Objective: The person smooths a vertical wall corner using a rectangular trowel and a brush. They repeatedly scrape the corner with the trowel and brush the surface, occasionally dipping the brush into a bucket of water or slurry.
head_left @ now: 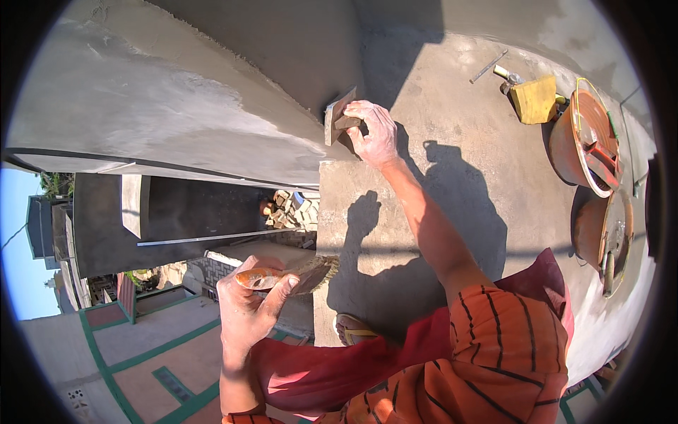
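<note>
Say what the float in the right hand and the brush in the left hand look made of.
Float: seemingly wood, a flat board with a block handle, smeared grey. Brush: orange handle, perhaps painted wood or plastic, with frayed, straw-coloured bristles.

Wall (176, 106): rises left of the slab (452, 141), upper half of view.
Float (337, 115): against the wall's edge, in the right hand (373, 133).
Brush (296, 275): in the left hand (247, 304), just left of the slab's edge, below the float.
Buckets (586, 141): on the slab, far right, one above the other.
Foot (353, 328): on the slab near its edge, just right of the brush.
</note>
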The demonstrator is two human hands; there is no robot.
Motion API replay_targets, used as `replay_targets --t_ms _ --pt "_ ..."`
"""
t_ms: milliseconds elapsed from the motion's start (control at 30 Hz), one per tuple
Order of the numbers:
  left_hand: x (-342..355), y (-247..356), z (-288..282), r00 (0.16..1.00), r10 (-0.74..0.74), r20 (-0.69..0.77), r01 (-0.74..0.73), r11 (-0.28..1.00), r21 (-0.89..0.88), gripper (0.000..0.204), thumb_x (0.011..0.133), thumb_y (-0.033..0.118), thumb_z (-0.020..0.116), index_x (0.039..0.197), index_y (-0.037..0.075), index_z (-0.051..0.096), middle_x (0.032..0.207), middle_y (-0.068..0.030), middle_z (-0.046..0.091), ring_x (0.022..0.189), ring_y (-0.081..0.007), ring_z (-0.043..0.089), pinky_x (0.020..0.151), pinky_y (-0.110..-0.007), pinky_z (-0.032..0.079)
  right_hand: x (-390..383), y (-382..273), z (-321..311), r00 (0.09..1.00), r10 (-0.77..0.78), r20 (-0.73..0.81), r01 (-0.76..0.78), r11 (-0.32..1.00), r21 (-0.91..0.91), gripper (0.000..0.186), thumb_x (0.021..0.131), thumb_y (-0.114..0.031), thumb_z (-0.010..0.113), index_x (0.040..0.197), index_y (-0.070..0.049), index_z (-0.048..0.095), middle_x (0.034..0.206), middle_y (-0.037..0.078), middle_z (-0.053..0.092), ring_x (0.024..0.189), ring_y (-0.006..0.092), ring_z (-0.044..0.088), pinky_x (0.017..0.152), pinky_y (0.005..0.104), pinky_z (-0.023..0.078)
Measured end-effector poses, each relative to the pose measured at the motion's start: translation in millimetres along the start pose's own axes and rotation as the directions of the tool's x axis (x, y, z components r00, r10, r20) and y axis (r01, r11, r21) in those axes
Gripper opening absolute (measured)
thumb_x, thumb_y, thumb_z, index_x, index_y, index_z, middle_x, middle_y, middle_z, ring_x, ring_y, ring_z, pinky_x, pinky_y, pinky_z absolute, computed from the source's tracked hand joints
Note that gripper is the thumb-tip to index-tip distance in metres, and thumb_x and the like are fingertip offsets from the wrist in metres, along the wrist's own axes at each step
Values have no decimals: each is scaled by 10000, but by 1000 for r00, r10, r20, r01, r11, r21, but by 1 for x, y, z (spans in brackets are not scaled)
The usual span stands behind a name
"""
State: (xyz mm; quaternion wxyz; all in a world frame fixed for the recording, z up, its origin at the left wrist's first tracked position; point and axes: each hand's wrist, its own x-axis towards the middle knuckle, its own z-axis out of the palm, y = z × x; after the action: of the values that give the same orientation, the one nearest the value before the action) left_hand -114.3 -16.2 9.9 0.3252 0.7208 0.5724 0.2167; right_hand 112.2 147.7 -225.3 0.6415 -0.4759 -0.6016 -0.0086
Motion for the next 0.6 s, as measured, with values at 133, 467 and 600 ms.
replay_targets --t_ms 133,467,600 --pt "5 -7 -4 997 39 69 -39 999 -3 170 789 81 777 829 -39 663 792 -76 661 667 -128 605 624 -258 475 58 -4 12 991 49 -126 -52 998 -25 297 741 -65 687 1027 -98 610 1036 82 663 994 289 639 889 388 468" --pt "12 -8 2 996 66 52 -67 998 13 145 796 78 769 793 -40 685 727 -102 671 599 -159 613 565 -269 479 25 -30 -15 997 75 -23 -73 995 61 315 760 -98 746 1052 -67 630 1049 124 663 984 288 646 852 388 496" --pt "7 -6 -3 995 79 63 -78 997 -17 131 788 66 768 804 -38 691 731 -104 672 601 -161 618 565 -272 479 40 -38 -4 999 -34 -37 35 999 39 339 746 -176 769 1049 -88 643 1019 79 681 956 261 650 834 358 467"
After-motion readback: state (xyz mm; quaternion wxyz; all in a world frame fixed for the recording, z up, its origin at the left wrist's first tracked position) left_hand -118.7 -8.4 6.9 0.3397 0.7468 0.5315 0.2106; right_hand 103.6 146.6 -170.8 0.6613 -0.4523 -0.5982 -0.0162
